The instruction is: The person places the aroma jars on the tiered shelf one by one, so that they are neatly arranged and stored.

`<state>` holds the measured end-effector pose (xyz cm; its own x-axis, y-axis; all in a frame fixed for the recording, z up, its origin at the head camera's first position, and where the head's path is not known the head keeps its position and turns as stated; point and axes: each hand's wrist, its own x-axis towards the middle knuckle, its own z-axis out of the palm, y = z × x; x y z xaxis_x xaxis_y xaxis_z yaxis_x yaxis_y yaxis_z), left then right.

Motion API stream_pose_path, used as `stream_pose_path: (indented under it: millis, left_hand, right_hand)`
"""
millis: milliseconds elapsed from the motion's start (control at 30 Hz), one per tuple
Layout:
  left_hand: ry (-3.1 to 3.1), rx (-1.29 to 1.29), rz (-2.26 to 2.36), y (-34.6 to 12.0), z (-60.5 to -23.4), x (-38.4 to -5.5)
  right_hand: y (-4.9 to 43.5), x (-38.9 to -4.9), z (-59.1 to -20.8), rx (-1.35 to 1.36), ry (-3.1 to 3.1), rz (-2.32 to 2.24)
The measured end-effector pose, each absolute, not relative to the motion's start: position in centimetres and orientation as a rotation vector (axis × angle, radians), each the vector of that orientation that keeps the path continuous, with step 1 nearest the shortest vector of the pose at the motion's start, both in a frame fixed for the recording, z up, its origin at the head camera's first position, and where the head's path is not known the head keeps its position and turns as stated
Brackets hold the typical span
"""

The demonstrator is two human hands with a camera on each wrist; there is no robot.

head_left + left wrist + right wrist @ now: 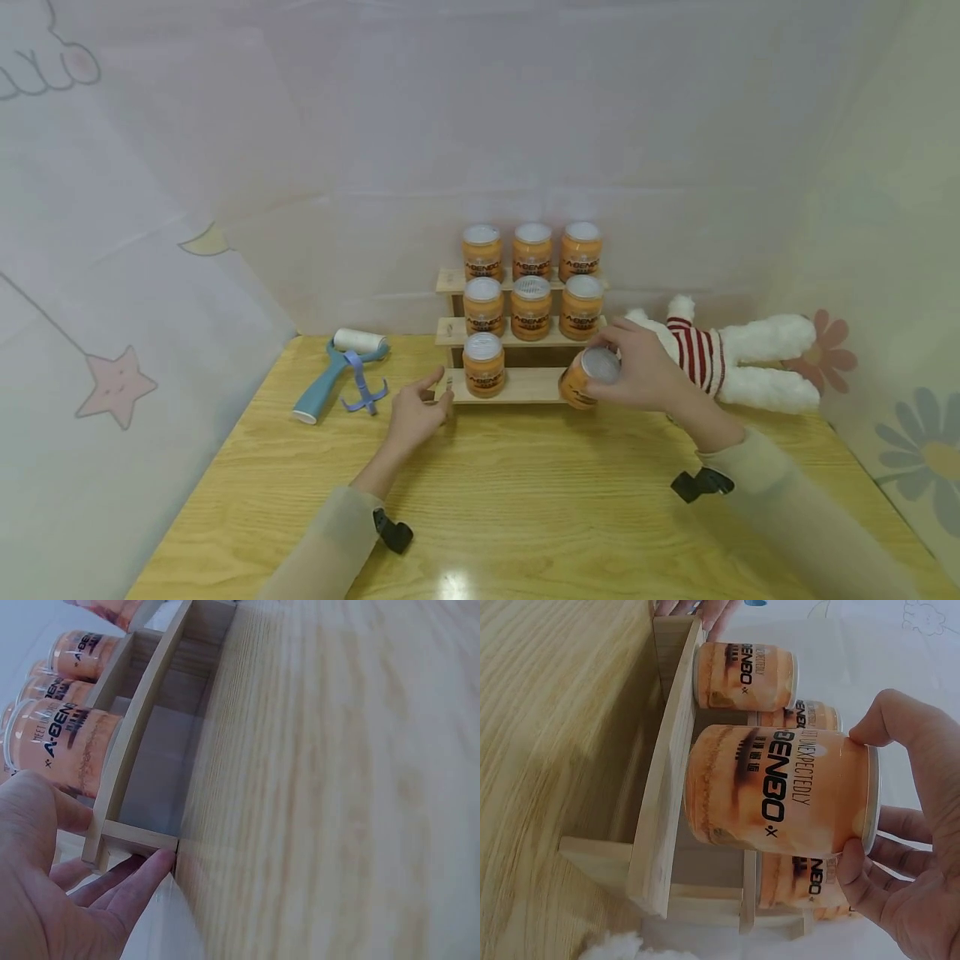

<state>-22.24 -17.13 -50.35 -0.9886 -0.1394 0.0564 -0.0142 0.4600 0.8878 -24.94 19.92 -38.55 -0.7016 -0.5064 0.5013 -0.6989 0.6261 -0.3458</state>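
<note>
My right hand [641,367] grips an orange can [780,791] by its rim end, thumb and fingers on opposite sides. The can tilts at the right part of the bottom step of a three-step wooden display rack [525,385]. My left hand [416,410] holds the left end of that step, its thumb at the board and its fingers [146,881] against the end panel. Another can [483,367] stands on the left of the bottom step. Matching cans fill the middle step [531,310] and the top step [532,252], three on each.
A blue lint roller [322,387] and a small purple hook-like stand [363,387] lie left of the rack. On the right, a white plush toy [765,358] in a striped top lies close to my right hand. A pale wall cloth [360,167] hangs behind.
</note>
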Motion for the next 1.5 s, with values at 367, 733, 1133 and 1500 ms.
stream_pose_path:
  millis: [367,733,1133,1500]
  left_hand:
    - [-2.587,0.143,-1.548,-17.1,-50.3,-22.2]
    - [-2.574,0.141,-1.534,-17.0,-50.4,-22.5]
    - [-2.589,0.166,-1.538,-17.0,-50.3,-22.4]
    - [-2.589,0.160,-1.556,-17.0,-50.2,-22.3]
  right_hand:
    - [17.6,-25.6,-38.4,0.929,-2.481,0.819]
    - [15.8,-26.4,-38.6,0.956,-2.456,0.833]
    - [13.9,-27.0,-39.0,0.888,-2.513,0.810]
    - [12.7,-27.9,-39.6,0.882,-2.539,0.745]
